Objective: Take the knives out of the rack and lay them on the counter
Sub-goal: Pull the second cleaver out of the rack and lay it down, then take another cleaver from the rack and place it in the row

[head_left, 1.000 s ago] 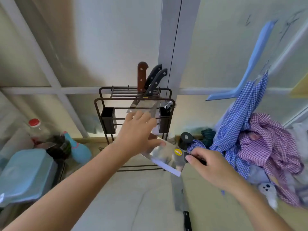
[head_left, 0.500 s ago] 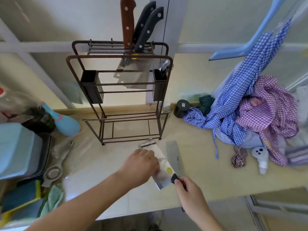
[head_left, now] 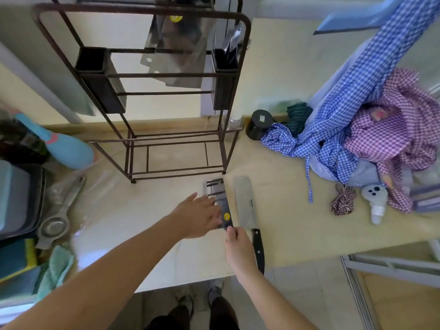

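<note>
A cleaver is gripped by its handle in the right hand and steadied flat by the open left hand. It should be released gently, parallel to the laid knife, near the rack.

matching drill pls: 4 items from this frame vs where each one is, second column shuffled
1. cleaver with yellow sticker
2. black-handled cleaver
3. strainer
4. black cup

A. right of the rack, by the wall
B. lying free on the counter
C. left of the rack, near the bins
D. under the left hand, handle in the right hand

Pairs: 1-D, 2-B, 3-C, 4-A
</note>
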